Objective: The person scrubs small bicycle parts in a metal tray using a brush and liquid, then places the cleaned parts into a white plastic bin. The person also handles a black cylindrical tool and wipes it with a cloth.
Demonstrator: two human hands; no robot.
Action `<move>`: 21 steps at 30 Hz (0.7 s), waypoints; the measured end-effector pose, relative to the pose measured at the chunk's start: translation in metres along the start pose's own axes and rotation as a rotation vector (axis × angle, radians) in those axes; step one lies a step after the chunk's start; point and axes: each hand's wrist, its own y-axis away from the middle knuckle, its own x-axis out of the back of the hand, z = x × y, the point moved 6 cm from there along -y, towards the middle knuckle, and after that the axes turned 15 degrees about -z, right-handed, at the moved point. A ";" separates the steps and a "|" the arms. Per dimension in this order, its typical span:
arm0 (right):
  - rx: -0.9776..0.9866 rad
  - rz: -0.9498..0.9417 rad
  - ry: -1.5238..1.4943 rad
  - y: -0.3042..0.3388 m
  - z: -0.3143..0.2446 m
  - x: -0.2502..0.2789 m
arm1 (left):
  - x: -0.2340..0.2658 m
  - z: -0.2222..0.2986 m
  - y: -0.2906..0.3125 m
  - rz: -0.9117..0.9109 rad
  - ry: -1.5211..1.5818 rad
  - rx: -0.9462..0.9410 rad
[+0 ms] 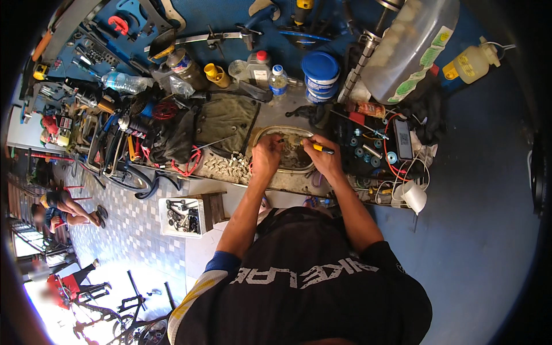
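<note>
Both hands are over an oval metal tray [297, 170] with murky brown contents, on the bench in front of me. At the tray's left side my left hand [266, 156] is closed in a pinch, and a small dark piece shows at its fingertips, too small to name. My right hand [324, 156], on the tray's right side, grips a slim tool with a yellow and black handle [319, 147]. The tool's tip points left toward the left hand; its kind cannot be made out.
An olive cloth [225, 123] lies left of the tray. Behind stand a blue-lidded tub [320, 69] and a blue-capped bottle [278, 81]. To the right are a phone [403, 140], small metal parts and a white cup [410, 196]. A white crate [183, 217] sits lower left.
</note>
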 end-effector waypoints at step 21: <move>0.162 -0.147 0.173 0.011 0.016 -0.021 | -0.013 -0.015 0.011 -0.052 0.056 -0.042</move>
